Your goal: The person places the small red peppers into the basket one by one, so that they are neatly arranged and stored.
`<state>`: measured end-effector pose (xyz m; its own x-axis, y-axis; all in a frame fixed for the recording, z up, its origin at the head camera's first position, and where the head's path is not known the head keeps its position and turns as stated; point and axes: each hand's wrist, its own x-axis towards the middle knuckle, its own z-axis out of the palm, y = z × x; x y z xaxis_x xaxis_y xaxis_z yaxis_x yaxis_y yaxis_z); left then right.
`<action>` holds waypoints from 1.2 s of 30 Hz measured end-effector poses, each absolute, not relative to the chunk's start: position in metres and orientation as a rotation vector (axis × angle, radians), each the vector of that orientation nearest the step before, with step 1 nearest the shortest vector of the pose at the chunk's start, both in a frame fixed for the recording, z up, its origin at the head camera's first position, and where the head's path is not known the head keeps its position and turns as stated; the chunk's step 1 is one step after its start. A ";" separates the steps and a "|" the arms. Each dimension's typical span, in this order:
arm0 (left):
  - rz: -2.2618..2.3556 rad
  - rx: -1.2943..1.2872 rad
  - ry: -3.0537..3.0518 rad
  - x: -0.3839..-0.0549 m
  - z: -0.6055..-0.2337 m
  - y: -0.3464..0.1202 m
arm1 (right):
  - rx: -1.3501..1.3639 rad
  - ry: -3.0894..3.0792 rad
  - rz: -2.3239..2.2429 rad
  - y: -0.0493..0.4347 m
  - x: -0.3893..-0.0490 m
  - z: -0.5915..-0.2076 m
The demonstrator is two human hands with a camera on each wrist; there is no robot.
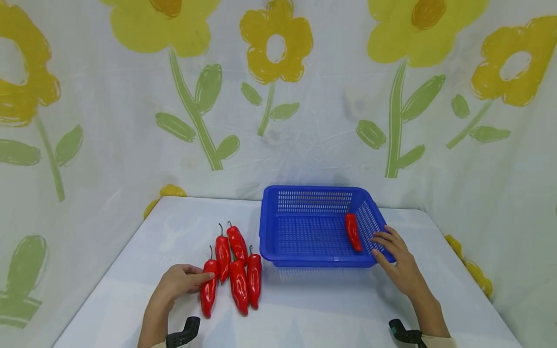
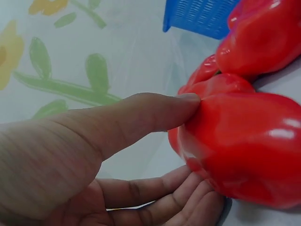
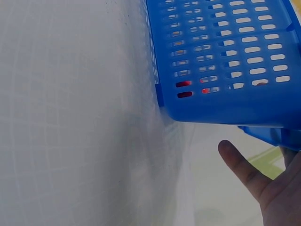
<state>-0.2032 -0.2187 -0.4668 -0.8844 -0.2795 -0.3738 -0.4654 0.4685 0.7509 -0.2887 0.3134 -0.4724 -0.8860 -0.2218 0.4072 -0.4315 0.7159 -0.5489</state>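
Several shiny red chili peppers lie bunched on the table, left of a blue plastic basket (image 1: 313, 261). My left hand (image 1: 178, 282) pinches the leftmost red pepper (image 1: 209, 290) from its left side. In the left wrist view the thumb (image 2: 155, 113) presses on top of that pepper (image 2: 249, 146), with the fingers curled beneath it. Inside the basket, one red pepper (image 1: 353, 232) leans near the right wall. My right hand (image 1: 400, 263) is at the basket's front right corner, fingers loosely spread over the rim. The right thumb (image 3: 242, 167) stretches out apart from the basket wall (image 3: 225, 103).
The white table (image 1: 322, 314) ends at a hanging cloth (image 1: 313, 145) printed with yellow flowers, which rises behind and along both sides. Other peppers (image 1: 254, 278) lie between the left hand and the basket. Dark devices (image 1: 184, 332) are strapped to both wrists.
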 end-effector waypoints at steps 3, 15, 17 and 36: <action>1.478 -0.646 2.481 -0.203 -0.467 -0.221 | 0.503 -2.618 0.950 0.314 -0.289 -0.474; 1.634 -0.646 2.415 -0.203 -0.471 -0.234 | 0.497 -2.615 0.954 0.314 -0.289 -0.474; 1.674 -0.638 2.403 -0.204 -0.470 -0.234 | 0.492 -2.617 0.951 0.314 -0.288 -0.474; 1.945 -0.449 2.287 -0.213 -0.453 -0.206 | 0.490 -2.611 0.934 0.314 -0.289 -0.476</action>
